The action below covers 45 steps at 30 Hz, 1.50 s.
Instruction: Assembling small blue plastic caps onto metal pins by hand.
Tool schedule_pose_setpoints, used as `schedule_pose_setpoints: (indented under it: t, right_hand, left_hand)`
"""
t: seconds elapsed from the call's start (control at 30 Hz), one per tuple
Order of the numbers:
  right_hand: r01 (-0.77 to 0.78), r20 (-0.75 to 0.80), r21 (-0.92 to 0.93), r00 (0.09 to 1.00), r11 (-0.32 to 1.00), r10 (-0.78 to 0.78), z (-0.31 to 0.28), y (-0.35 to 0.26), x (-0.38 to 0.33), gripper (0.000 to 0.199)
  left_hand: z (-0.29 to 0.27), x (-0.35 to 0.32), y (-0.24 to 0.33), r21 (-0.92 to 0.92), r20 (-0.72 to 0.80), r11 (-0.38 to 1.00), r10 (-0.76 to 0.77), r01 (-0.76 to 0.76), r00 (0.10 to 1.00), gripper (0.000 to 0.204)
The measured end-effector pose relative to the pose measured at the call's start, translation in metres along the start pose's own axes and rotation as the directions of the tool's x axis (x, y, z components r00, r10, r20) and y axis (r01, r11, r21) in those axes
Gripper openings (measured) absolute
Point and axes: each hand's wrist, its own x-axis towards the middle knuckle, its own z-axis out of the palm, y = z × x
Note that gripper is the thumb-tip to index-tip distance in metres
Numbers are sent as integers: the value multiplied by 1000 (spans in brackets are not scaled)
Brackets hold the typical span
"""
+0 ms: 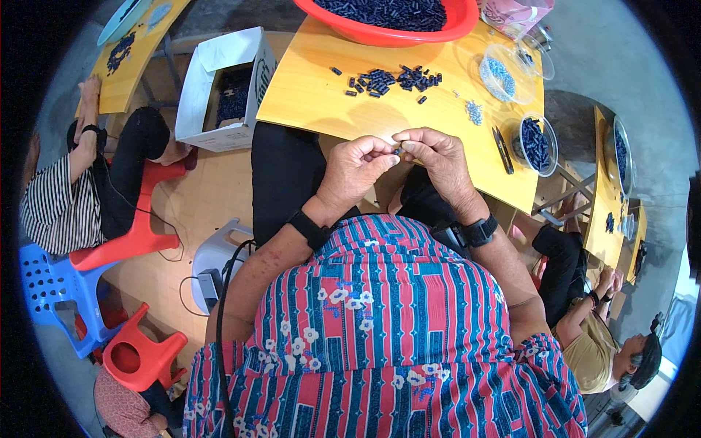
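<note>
My left hand (pixel 354 174) and my right hand (pixel 442 165) meet just off the table's near edge, above my lap. Thumbs and fingertips of both pinch a small dark piece (pixel 398 151), mostly hidden by the fingers. Beyond them, a loose pile of small black cylindrical parts (pixel 377 80) lies on the yellow table (pixel 314 95). Right of that pile is a scatter of tiny silvery parts (pixel 475 112). Dark-handled tweezers or a similar slim tool (pixel 503 150) rest near the right edge, closest to my right hand.
A red basin (pixel 387 36) heaped with black parts stands at the far edge. Clear tubs hold silvery parts (pixel 499 78) and dark parts (pixel 535 144). A white carton (pixel 225 91) sits left of the table. People (pixel 62 193) work at tables on both sides, with plastic stools (pixel 135 226) around.
</note>
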Motion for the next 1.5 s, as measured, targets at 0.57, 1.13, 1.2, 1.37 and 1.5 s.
schedule_pose_setpoints:
  t: [0.57, 1.13, 1.2, 1.37, 1.5]
  right_hand:
    - [31, -31, -27, 999, 999, -32, 3, 3, -1, 15]
    - [253, -37, -338, 959, 906, -281, 10, 1, 1, 13]
    - [267, -28, -354, 955, 896, -296, 11, -2, -1, 13]
    - [402, 47, -409, 906, 819, -421, 11, -2, -1, 14]
    - [448, 77, -372, 888, 813, -454, 12, -1, -2, 14]
  left_hand:
    - [0, 0, 2, 39, -10, 999, -17, 18, 1000, 8]
    - [1, -3, 2, 4, -38, 1000, 23, -23, 999, 6]
    - [1, -4, 2, -10, -46, 1000, 18, -19, 999, 5]
    - [0, -4, -4, -62, -29, 998, -7, 5, 1000, 6]
    - [3, -7, -6, -141, -80, 990, -4, -7, 997, 6]
